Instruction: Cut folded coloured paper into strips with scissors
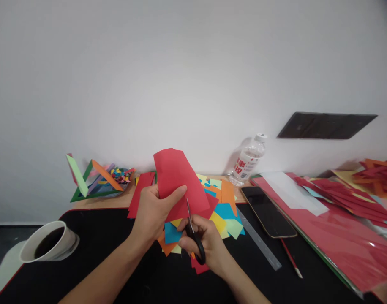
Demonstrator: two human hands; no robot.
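Over the counter (pixel 96 232), fingers of the left hand (pixel 153 212) pinch a red sheet (pixel 177 171), its long axis toward eleven o'clock, while the right hand (pixel 209 240), fingers curled round scissors (pixel 193 234), meets its five-o'clock edge.

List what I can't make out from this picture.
All in the head view:
Left hand: most fingers hidden behind the red sheet.
Red stick: far end hidden by the phone.
Bottle: label's smaller print too small to read.
Red and orange strips: pile cut off by the right edge.
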